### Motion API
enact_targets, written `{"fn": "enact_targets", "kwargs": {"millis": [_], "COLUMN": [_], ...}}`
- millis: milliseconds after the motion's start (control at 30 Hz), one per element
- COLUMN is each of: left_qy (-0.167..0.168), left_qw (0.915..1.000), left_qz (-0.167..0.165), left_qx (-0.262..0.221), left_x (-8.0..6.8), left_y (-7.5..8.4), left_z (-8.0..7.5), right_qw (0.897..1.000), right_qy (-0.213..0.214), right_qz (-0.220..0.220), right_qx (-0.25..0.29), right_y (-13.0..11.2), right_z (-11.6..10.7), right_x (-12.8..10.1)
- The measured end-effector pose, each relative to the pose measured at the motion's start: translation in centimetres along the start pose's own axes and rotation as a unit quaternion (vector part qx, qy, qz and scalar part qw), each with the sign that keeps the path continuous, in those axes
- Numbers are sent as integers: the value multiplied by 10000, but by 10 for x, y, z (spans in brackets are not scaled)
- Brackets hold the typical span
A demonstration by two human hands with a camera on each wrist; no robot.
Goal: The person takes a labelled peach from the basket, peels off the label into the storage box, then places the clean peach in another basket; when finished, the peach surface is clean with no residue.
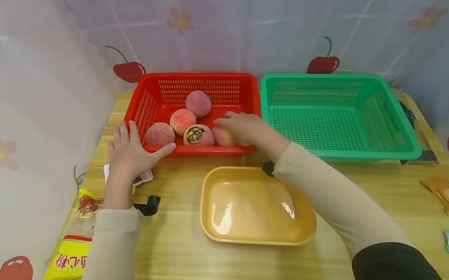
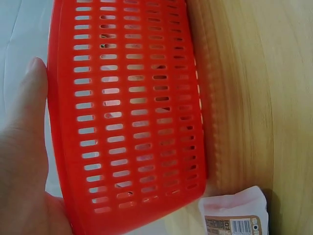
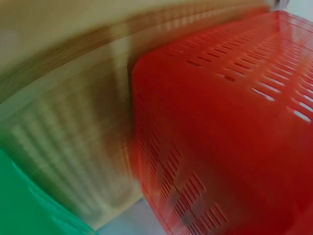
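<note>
Several pink peaches (image 1: 182, 121) lie in a red slotted basket (image 1: 200, 75) at the back of the table. One of them, a labelled peach (image 1: 199, 136), shows a dark round sticker. My right hand (image 1: 250, 130) reaches into the basket's front right corner, its fingers curled over a pale yellow-pink peach (image 1: 222, 136) that it partly hides. At the front left corner, my left hand (image 1: 128, 153) rests on the rim with fingers spread and thumb stretched along the edge. In the left wrist view, the left hand (image 2: 29, 147) lies against the basket's rim (image 2: 55, 98).
A green basket (image 1: 321, 153) stands right of the red one. In front is a yellow tray (image 1: 257, 242). A yellow food bag (image 1: 71, 252) and a white packet (image 1: 145, 177) lie left. Small snack packets, including an orange one (image 1: 444, 193), lie along the right edge.
</note>
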State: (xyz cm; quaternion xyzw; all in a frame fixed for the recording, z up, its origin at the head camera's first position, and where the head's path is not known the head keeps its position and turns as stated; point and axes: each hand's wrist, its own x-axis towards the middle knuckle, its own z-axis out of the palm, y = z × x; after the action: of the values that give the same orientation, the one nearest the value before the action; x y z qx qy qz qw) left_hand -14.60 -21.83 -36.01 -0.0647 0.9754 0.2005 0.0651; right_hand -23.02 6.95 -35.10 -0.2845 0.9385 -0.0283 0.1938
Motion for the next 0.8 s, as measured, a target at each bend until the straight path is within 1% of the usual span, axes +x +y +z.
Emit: {"fn": "enact_targets", "kwargs": {"millis": [100,233,367,467,533,600,733,800], "left_qy": [16,21,44,74,80,83,69,61], "left_qw": [10000,10000,10000,9999,9999,9999,9999,9999], "left_qz": [28,29,29,38,46,46,57,53], "left_qx": [16,-19,-54,-70,-74,-80,-79,-99], "left_x": [0,-1,-2,-2,-2,-2,-2,-1], "left_y": [1,3,3,3,2,2,0,-1], "left_z": [1,0,0,0,-1,0,1,2], "right_qw": [9999,10000,9995,9970,9926,9858,9681,9603], "right_qy": [-107,-53,277,624,871,1082,1415,1554], "right_qz": [66,25,-95,-204,-293,-377,-475,-469], "right_qx": [-90,-57,76,411,793,1225,2013,2269], "right_y": [-1,0,5,7,10,12,17,19], "right_z": [0,0,-5,-12,-16,-20,-24,-25], "right_x": [3,2,-3,-9,-14,-18,-29,-34]}}
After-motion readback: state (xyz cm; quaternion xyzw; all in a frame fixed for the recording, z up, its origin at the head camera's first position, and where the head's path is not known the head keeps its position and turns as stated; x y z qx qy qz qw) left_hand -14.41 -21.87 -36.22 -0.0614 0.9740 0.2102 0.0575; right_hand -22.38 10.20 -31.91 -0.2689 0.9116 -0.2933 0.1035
